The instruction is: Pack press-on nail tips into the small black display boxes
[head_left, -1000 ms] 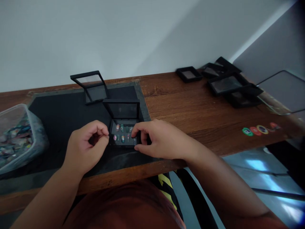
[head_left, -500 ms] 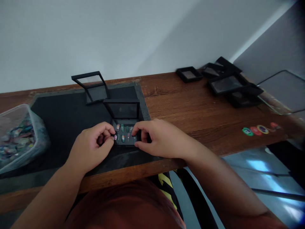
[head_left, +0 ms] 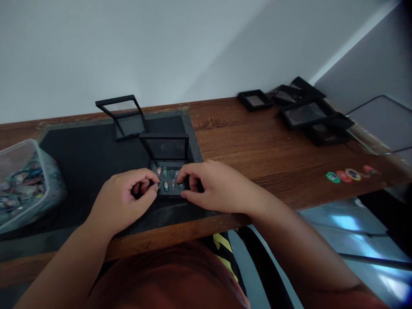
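Note:
A small black display case (head_left: 164,136) stands on the dark mat with its clear-windowed lid raised. Two rows of small decorated press-on nails (head_left: 166,186) lie on its tray, in pink, teal and white tones. At the tray's left edge, my left hand (head_left: 124,199) is closed, thumb and forefinger pinching a small pinkish press-on nail (head_left: 157,184), mostly covered by the fingertips. My right hand (head_left: 219,186) grips the case's right side, forefinger over the tray and thumb at the front corner. The right-hand nails are partly hidden by these fingers.
Behind stands another opened black case (head_left: 119,101). A clear plastic tub (head_left: 53,176) of colourful pieces is at left. Several black cases (head_left: 309,113) are piled at the back right, beside a single case (head_left: 255,100). Round colourful pieces (head_left: 343,176) lie near the right end.
My left hand has moved slightly right, its fingertips now covering more of the pinkish nail at the tray's left edge. My right hand has stayed almost in place.

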Available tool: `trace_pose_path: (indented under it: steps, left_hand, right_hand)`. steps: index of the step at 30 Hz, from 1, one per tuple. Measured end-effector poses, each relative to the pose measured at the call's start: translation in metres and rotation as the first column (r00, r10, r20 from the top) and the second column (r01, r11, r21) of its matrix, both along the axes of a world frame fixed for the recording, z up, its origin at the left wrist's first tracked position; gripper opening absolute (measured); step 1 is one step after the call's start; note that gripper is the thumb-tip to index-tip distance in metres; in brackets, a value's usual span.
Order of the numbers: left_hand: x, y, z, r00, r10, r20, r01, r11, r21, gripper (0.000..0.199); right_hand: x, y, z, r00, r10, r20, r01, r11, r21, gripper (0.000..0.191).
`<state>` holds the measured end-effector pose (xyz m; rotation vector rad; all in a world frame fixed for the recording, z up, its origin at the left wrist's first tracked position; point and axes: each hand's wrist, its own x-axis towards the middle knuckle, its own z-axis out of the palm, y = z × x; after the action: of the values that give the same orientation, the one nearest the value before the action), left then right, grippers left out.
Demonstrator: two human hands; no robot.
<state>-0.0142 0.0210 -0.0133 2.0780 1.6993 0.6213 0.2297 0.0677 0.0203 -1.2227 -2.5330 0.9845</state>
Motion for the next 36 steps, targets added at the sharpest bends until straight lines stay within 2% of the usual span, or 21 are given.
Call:
trace_pose_path:
  steps: [25,32,36]
  left_hand:
    - [-0.0008,0.0001,-0.0004,0.997,-0.051,-0.052,0.052,0.998,0.035,0.014]
    - [-0.0029,0.0001,0.0005,0.999,-0.041,-0.031,0.041,0.999,0.003,0.015]
    - [-0.0092,0.0004,0.0023,0.996,-0.083,0.009,0.084,0.995,-0.063,0.014]
  right_hand:
    - [0.0006,0.001,0.0,1.0,-0.02,-0.023,0.019,1.0,-0.014,0.02]
    - [0.0011,0.0009,0.0008,0.999,-0.025,-0.02,0.025,1.0,-0.013,0.02]
    - [0.0015,0.0009,0.0019,0.999,-0.025,-0.025,0.024,1.0,-0.02,0.02]
